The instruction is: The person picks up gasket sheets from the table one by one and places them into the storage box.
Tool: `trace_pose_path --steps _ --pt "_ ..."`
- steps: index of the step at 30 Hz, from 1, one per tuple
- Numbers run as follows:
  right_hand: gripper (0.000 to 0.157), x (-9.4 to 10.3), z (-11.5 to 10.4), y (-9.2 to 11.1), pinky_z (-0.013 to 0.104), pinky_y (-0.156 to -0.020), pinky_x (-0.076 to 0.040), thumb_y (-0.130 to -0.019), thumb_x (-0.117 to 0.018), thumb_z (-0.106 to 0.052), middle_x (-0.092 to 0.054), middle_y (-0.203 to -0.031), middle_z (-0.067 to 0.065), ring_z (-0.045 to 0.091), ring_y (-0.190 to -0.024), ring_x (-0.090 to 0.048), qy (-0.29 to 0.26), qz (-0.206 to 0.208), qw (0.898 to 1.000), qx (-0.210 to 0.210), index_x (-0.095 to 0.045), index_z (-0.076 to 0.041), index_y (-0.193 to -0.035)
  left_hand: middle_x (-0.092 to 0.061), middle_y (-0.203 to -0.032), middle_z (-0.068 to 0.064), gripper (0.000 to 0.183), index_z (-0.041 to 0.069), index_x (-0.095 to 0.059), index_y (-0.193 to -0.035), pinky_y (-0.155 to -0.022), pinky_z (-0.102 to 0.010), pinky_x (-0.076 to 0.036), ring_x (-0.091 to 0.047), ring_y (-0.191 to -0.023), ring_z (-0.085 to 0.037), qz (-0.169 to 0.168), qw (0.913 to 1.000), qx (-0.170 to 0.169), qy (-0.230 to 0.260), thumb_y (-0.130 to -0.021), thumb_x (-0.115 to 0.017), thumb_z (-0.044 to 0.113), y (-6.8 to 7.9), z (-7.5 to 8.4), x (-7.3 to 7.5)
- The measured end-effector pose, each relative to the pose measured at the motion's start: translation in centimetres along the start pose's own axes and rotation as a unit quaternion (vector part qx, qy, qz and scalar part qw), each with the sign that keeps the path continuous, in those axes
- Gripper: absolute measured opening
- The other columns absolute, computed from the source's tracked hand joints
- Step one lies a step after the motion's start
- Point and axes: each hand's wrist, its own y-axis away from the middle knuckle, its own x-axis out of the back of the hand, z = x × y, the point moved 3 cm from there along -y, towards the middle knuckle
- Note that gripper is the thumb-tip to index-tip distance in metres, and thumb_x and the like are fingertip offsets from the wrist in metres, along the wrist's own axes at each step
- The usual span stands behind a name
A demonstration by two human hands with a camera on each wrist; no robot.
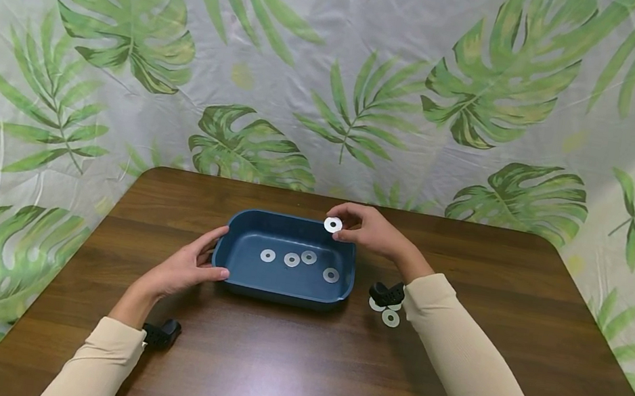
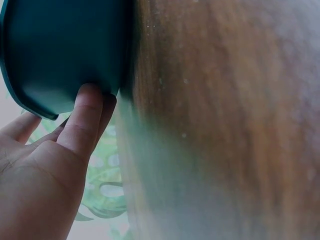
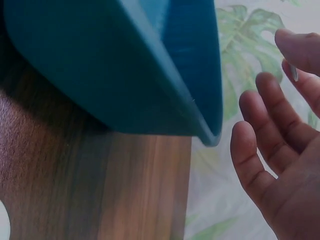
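A blue rectangular plastic bin stands on the table. Inside it lie several flat silver washers with round holes. My left hand holds the bin's left end, thumb by the near corner and fingers against the side wall; in the left wrist view its fingers meet the outer wall. Above the bin's far right corner, my right hand pinches a washer between thumb and index finger. In the right wrist view that washer shows edge-on, with the other fingers spread.
More washers lie on the table right of the bin, partly hidden by the black wrist camera. Another black wrist camera is on the left wrist. Behind the brown wooden table hangs a leaf-patterned cloth.
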Motion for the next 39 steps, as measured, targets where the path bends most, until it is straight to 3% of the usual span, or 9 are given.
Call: trace_pose_path --steps 7,17,22,29,39 --pt "0.041 0.2 0.6 0.2 0.046 -0.098 -0.051 -0.093 -0.068 -0.010 -0.059 -0.134 0.020 0.031 -0.114 -0.061 0.003 0.002 1.000 -0.016 -0.058 -0.005 -0.132 -0.012 -0.164 -0.029 0.088 0.010 -0.011 -0.160 -0.113 -0.060 -0.034 -0.022 -0.148 -0.050 -0.001 1.0000 -0.001 -0.001 -0.094 -0.068 0.017 0.0 0.1 0.0" --pt "0.037 0.5 0.7 1.6 0.046 -0.097 -0.051 -0.094 -0.067 -0.009 -0.063 -0.123 0.023 0.028 -0.107 -0.061 0.016 -0.007 1.000 0.006 -0.060 0.001 -0.128 -0.012 -0.164 -0.027 0.089 0.012 -0.011 -0.161 -0.113 -0.058 -0.034 -0.022 -0.149 -0.049 0.000 1.0000 0.007 -0.003 -0.094 -0.069 0.019 -0.1 0.1 0.0" --pt "0.035 1.2 0.7 3.3 0.049 -0.095 -0.052 -0.093 -0.067 -0.006 -0.065 -0.119 0.023 0.030 -0.107 -0.063 0.029 -0.009 0.999 0.018 -0.060 0.004 -0.126 -0.013 -0.164 -0.027 0.088 0.012 -0.011 -0.161 -0.113 -0.059 -0.035 -0.024 -0.149 -0.049 0.000 1.0000 0.006 -0.001 -0.094 -0.069 0.019 -0.1 0.1 0.0" --pt "0.033 2.6 1.3 5.9 0.051 -0.095 -0.052 -0.094 -0.066 -0.007 -0.065 -0.123 0.017 0.029 -0.109 -0.062 0.041 -0.009 0.999 0.001 -0.061 -0.004 -0.127 -0.013 -0.164 -0.026 0.088 0.013 -0.011 -0.161 -0.114 -0.059 -0.033 -0.023 -0.149 -0.048 0.002 0.9999 0.009 -0.003 -0.094 -0.069 0.020 0.0 0.1 0.1" --pt "0.031 3.3 3.3 9.3 0.041 -0.090 -0.054 -0.096 -0.065 -0.011 -0.068 -0.116 0.011 0.021 -0.102 -0.064 0.064 0.003 0.998 -0.015 -0.062 -0.008 -0.126 -0.013 -0.164 -0.027 0.087 0.013 -0.011 -0.161 -0.114 -0.060 -0.032 -0.023 -0.149 -0.049 0.001 0.9999 0.011 -0.005 -0.095 -0.067 0.019 0.1 0.0 -0.1"
